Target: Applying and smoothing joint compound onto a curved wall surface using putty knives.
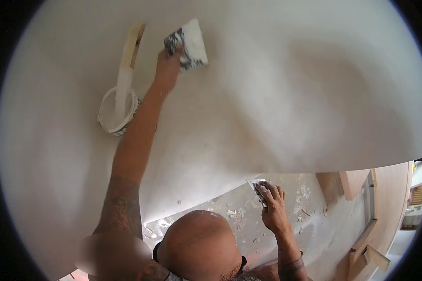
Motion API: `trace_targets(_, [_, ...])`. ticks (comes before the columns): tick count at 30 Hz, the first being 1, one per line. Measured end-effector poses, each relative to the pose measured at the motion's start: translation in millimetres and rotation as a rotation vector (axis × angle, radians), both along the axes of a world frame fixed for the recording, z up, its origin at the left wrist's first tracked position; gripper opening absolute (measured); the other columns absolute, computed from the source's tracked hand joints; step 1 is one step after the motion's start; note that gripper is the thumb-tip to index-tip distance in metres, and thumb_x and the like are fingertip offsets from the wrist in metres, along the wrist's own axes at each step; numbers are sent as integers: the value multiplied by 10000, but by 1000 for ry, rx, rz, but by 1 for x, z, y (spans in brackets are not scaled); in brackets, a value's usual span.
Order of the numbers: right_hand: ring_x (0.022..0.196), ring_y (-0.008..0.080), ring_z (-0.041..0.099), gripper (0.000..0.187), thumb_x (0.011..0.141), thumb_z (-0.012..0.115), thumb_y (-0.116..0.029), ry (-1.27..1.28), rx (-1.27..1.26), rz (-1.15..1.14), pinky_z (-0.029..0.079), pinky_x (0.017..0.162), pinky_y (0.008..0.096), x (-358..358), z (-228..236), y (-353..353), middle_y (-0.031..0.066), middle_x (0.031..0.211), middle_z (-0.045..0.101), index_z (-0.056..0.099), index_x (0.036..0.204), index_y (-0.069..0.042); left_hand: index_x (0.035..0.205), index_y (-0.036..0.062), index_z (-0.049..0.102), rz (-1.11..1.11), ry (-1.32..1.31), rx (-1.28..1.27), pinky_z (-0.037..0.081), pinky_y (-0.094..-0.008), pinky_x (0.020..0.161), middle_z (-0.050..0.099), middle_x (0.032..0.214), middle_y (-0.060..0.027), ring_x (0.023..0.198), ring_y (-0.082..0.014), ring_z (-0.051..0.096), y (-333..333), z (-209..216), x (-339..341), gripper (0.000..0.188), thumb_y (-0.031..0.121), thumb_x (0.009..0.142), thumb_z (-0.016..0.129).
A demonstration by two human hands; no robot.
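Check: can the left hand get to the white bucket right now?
Likely yes: the white bucket sits just beside that forearm, with nothing between. But the left hand is shut on the wide spreader.

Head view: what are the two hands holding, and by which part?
The left hand grips a wide plaster-smeared trowel at its lower edge. The right hand clasps a small putty knife; the grip spot is hidden.

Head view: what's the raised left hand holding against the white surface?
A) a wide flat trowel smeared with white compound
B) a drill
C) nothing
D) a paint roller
A: the left hand grips a wide flat trowel, its blade smeared white and dark, laid against the white wall beside the white bucket.
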State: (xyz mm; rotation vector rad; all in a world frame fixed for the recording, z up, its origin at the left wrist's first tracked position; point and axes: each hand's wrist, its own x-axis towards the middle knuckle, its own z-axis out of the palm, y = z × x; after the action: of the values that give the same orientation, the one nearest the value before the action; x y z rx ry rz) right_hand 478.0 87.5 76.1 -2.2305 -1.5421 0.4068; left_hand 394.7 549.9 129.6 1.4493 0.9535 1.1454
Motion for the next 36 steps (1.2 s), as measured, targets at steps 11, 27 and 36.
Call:
trace_targets(11, [1167, 331, 502, 652, 706, 584, 84, 77, -75, 7, 362, 1018, 464, 2, -11, -8, 118, 1308, 560, 571, 1321, -133, 1081, -43, 641, 24, -132, 316, 480, -348, 709, 665, 869, -91, 741, -172, 577, 138, 31, 95, 330, 263, 998, 550])
trace_targets(27, [1147, 326, 524, 647, 674, 565, 125, 113, 91, -41, 371, 1011, 443, 11, -17, -28, 97, 1269, 596, 616, 1265, -133, 1070, -84, 602, -52, -161, 171, 475, -329, 760, 657, 983, -111, 840, -169, 569, 64, 24, 92, 391, 293, 969, 632])
trace_targets(36, [1142, 337, 534, 694, 631, 567, 132, 41, 200, -77, 374, 994, 446, 24, 16, -44, 114, 1264, 596, 619, 1268, -139, 1146, -64, 579, -72, -156, -22, 470, -294, 805, 658, 1019, -94, 905, -142, 573, -103, 7, 71, 402, 302, 983, 617])
